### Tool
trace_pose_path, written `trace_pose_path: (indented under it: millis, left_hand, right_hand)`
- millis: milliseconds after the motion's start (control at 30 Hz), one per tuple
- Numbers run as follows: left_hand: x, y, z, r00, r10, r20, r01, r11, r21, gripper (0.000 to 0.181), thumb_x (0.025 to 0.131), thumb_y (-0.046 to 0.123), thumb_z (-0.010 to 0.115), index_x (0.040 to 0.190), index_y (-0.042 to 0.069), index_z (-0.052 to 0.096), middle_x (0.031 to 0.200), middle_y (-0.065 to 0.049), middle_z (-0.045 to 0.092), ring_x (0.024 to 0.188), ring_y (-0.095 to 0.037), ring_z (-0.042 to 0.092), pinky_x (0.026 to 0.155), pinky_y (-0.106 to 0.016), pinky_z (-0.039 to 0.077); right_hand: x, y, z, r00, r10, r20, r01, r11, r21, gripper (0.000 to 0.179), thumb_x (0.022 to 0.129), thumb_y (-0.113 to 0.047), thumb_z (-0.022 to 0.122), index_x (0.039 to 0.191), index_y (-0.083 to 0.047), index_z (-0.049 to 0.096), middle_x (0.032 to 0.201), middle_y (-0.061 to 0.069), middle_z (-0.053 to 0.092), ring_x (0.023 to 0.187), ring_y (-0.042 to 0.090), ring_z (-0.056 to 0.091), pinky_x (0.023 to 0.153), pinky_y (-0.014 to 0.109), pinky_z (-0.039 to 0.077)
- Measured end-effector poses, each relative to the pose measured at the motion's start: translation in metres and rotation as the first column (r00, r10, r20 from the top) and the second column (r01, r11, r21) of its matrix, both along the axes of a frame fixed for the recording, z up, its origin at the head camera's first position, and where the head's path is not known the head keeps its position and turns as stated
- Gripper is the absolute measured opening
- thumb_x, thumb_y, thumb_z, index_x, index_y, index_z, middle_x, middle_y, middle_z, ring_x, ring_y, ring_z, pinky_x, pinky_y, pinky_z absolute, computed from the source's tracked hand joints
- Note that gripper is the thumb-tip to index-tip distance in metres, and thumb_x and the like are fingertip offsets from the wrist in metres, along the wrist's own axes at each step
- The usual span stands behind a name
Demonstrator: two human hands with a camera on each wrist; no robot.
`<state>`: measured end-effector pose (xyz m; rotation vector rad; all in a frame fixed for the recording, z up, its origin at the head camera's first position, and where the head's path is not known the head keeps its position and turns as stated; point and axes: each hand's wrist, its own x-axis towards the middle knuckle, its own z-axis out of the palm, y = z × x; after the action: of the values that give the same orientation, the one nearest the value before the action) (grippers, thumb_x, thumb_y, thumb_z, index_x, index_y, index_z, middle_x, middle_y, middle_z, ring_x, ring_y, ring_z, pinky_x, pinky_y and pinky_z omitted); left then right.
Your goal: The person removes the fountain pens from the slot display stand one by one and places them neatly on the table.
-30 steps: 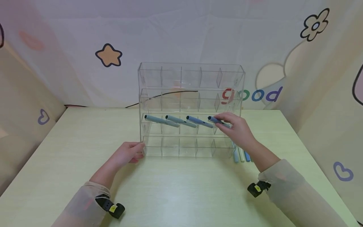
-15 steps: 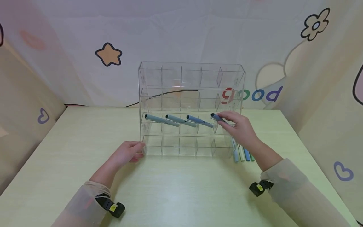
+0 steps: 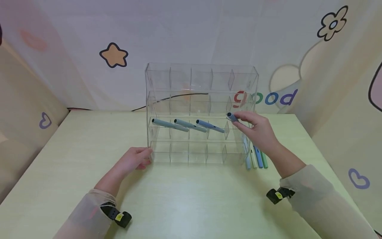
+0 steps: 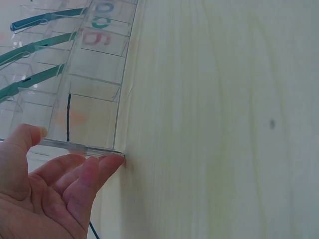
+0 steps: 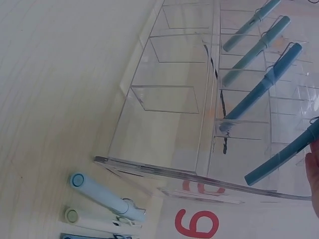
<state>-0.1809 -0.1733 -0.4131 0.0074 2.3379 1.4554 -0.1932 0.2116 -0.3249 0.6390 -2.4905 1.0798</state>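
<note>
A clear acrylic rack [image 3: 198,147] with rows of compartments stands on the table. My left hand [image 3: 134,161] grips its lower left side, thumb on one face of the side panel and fingers on the other, as the left wrist view shows. With thumb and fingers, my right hand [image 3: 258,131] pinches a blue capped pen [image 5: 284,154] at the right part of the second tier from the bottom. Three more pens lie tilted in that tier: a pale teal pen [image 3: 167,124], another teal pen [image 3: 188,124] and a blue pen [image 3: 209,125].
On the table right of the rack lie several pens, among them a light blue pen [image 5: 102,194], a pale green pen [image 5: 94,219], a blue pen [image 3: 258,157] and a green pen [image 3: 264,160]. A printed cloth [image 3: 179,33] hangs behind the table [image 3: 185,199].
My right hand has moved right and slightly up with the blue pen, away from the other three in the tier. The left hand stays on the rack's side.
</note>
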Motion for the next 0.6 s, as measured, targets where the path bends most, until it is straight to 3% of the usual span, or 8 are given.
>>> trace_pose_path:
  millis: [100, 600]
  left_hand:
    - [-0.001, 0.000, 0.000, 1.000, -0.001, 0.003, 0.001, 1.000, 0.006, 0.052, 0.098, 0.032, 0.044, 0.134, -0.006, 0.044, 0.134, -0.026, 0.045, 0.109, -0.031, 0.059, 0.080, -0.034, 0.052]
    - [0.000, 0.001, 0.003, 1.000, 0.007, 0.002, -0.007, 1.000, -0.005, 0.051, 0.098, 0.031, 0.044, 0.134, -0.006, 0.044, 0.134, -0.026, 0.046, 0.108, -0.031, 0.059, 0.079, -0.034, 0.053]
  right_hand:
    - [0.001, 0.002, 0.003, 1.000, -0.001, -0.010, 0.001, 1.000, 0.007, 0.025, 0.086, -0.007, 0.066, 0.111, -0.002, 0.066, 0.110, 0.008, 0.064, 0.104, 0.019, 0.057, 0.089, 0.015, 0.043]
    - [0.009, 0.003, 0.015, 0.999, -0.018, -0.046, 0.018, 1.000, 0.002, 0.025, 0.086, -0.006, 0.066, 0.110, -0.002, 0.066, 0.108, 0.008, 0.065, 0.101, 0.020, 0.059, 0.087, 0.011, 0.041]
